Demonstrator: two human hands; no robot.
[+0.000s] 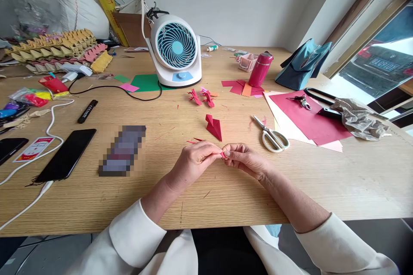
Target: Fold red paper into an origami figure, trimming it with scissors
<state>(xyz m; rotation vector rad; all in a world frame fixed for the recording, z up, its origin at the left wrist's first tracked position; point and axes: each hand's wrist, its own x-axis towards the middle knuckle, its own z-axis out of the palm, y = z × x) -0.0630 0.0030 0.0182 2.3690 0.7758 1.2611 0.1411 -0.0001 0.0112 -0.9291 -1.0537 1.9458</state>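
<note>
Between the fingertips of both hands is a small piece of red folded paper (222, 154), mostly covered by the fingers. My left hand (200, 156) pinches it from the left, and thin red points stick out behind that hand. From the right, my right hand (242, 159) pinches the same paper with thumb and forefinger. Just beyond my hands lies a larger folded red paper shape (213, 127). Farther back sit two red folded paper figures, one on the left (195, 97) and one on the right (208, 98). Silver scissors with white handles (274, 138) rest right of my hands.
A white fan (177, 47) stands at the back. Red paper sheets (311, 116), a pink bottle (260, 70) and a teal bag (301, 66) are on the right. Left lie a black phone (67, 154), a blurred-out phone-like object (122, 151), a marker (87, 111) and white cables.
</note>
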